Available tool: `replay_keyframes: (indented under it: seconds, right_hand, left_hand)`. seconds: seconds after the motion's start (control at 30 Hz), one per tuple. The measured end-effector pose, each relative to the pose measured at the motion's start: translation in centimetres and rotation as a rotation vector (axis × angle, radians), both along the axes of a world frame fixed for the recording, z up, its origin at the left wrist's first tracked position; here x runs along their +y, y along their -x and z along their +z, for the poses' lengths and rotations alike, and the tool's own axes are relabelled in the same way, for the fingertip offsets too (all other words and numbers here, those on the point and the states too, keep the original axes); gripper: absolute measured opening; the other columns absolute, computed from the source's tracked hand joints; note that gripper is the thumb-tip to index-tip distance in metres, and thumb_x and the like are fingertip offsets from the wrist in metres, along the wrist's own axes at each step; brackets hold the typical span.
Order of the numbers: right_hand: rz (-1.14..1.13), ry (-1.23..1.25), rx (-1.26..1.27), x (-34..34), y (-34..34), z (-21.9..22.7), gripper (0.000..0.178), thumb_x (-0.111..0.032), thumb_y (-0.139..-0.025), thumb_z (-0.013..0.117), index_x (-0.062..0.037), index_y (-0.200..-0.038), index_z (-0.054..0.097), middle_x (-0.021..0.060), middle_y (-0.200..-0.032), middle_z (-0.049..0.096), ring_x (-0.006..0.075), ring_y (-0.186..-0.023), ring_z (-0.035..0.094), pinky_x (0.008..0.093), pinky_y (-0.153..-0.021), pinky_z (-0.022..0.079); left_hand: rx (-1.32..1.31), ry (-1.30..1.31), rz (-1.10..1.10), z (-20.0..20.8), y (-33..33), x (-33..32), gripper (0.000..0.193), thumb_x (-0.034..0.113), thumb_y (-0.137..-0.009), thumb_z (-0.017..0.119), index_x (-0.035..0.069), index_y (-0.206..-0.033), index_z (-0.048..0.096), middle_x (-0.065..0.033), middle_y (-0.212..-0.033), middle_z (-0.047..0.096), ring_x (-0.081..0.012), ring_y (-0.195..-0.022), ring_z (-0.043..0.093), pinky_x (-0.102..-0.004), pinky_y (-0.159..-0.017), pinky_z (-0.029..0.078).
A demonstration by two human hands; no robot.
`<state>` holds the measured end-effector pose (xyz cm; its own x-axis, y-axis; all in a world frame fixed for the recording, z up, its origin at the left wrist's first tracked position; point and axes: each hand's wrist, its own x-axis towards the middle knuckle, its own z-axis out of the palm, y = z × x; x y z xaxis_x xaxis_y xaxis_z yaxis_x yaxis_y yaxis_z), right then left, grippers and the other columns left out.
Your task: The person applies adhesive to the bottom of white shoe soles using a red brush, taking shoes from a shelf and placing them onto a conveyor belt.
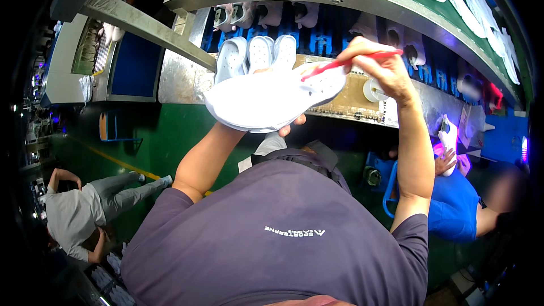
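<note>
White sole (255,99) is held up before the worktop (184,82), left hand (292,126) fingers gripping beneath, right hand (382,71) fingers pinching a red brush (354,63); edge-brushing seems underway, the next stroke needing steady support.

White sole (249,99): smooth | red tool (327,68): plastic-looking | bench (181,82): metal (scuffed) | shirt (266,204): matt cloth

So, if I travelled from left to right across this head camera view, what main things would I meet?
Person in grey → large white shoe sole held from underneath by the left hand → right hand gripping a slim red tool → co-worker in blue.
</note>
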<state>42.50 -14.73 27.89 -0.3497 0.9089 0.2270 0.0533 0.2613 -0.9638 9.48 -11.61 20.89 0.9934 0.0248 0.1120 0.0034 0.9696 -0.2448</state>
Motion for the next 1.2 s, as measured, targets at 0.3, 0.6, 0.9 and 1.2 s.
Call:
replay_keyframes:
  seconds: [0.3,0.6,0.9,1.2]
  right_hand:
    - [-0.001,0.116,-0.177,2.0,-2.3,0.9,0.024,-0.019,-0.099,0.064,0.001,-0.104,0.076,0.0071,-0.095,0.069,0.0148,-0.086,0.065,0.0315,-0.084,0.053]
    - [-0.402,-0.032,-0.23,-1.1,0.6,-2.3,0.024,-0.014,-0.1,0.062,0.0034,-0.112,0.074,0.0078,-0.091,0.077,0.0151,-0.092,0.07,0.0309,-0.092,0.053]
    - [-0.255,0.106,-0.099,-6.4,4.6,-1.1,0.023,-0.008,-0.099,0.058,0.0046,-0.109,0.075,0.0131,-0.092,0.076,0.0165,-0.088,0.069,0.0304,-0.087,0.052]
    - [-0.488,-0.128,-0.015,2.2,3.2,0.4,0.025,-0.011,-0.104,0.059,0.0005,-0.121,0.073,0.0097,-0.1,0.078,0.0115,-0.092,0.07,0.0252,-0.084,0.052]
  left_hand:
    - [0.08,-0.127,-0.01,1.5,0.0,-0.8,0.081,0.05,-0.099,0.048,-0.006,-0.155,0.032,-0.0469,-0.126,0.053,-0.0609,-0.092,0.066,-0.0552,-0.074,0.06]
    - [0.303,-0.455,0.266,2.3,0.5,0.9,0.083,0.049,-0.096,0.057,-0.004,-0.155,0.035,-0.034,-0.133,0.058,-0.0468,-0.104,0.07,-0.0432,-0.093,0.061]
    - [0.633,-1.163,0.646,3.0,1.0,3.7,0.101,0.044,-0.089,0.076,0.001,-0.162,0.021,-0.0163,-0.152,0.046,-0.0259,-0.139,0.05,-0.0391,-0.116,0.042]
    - [0.637,-1.359,0.57,4.4,0.0,2.4,0.121,0.06,-0.075,0.084,-0.004,-0.16,0.026,-0.0171,-0.15,0.049,-0.0264,-0.137,0.051,-0.0381,-0.114,0.042]
